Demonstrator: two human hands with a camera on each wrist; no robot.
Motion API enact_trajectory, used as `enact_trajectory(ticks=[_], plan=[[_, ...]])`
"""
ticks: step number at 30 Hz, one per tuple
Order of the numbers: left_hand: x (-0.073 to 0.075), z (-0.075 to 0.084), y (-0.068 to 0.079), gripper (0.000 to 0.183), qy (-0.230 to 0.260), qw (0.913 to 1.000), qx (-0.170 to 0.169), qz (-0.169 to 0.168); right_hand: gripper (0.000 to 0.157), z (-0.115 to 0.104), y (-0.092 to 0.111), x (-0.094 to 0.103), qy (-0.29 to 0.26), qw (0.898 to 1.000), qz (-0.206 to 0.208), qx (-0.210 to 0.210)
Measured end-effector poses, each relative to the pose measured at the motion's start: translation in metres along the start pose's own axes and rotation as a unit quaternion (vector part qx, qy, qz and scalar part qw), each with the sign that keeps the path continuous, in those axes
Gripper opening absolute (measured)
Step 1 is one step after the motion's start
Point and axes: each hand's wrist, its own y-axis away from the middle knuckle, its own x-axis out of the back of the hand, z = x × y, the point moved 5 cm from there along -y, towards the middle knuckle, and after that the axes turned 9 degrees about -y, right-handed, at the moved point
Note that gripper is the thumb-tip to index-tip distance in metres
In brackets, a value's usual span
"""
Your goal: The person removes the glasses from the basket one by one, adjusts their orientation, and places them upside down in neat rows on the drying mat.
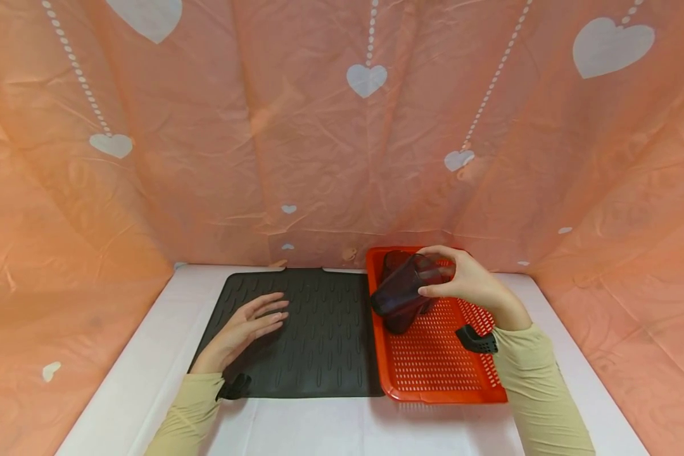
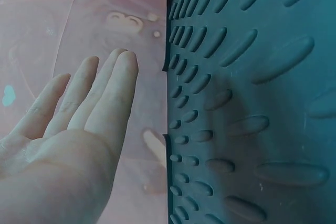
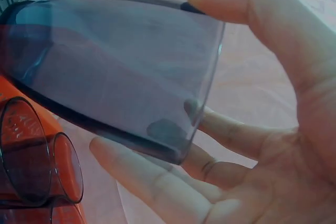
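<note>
My right hand grips a dark, see-through drinking glass near its rim, thumb on one side and fingers on the other. The glass is tilted, its base pointing left, above the red basket. In the right wrist view the held glass fills the middle, with more dark glasses lying below it in the basket. My left hand hovers over the left part of the black ridged mat. Its fingers are extended and hold nothing, as the left hand in the left wrist view also shows.
The basket stands against the mat's right edge, both on a white table. An orange curtain with white hearts hangs behind and at both sides, close to the table's back edge.
</note>
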Motion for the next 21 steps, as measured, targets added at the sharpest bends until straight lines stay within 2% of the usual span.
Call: enact_trajectory(ticks=[12, 17, 21], plan=[[-0.001, 0.0, -0.001, 0.062, 0.006, 1.0, 0.005, 0.0, 0.059, 0.002, -0.005, -0.008, -0.025, 1.0, -0.001, 0.0], [0.001, -0.003, 0.0, 0.063, -0.002, 0.9998, 0.017, 0.007, 0.06, 0.004, -0.007, -0.011, -0.036, 0.999, -0.001, -0.001], [0.0, -0.002, 0.002, 0.06, -0.011, 0.9998, 0.012, 0.007, 0.061, 0.004, -0.008, -0.013, -0.037, 0.999, -0.002, -0.005]])
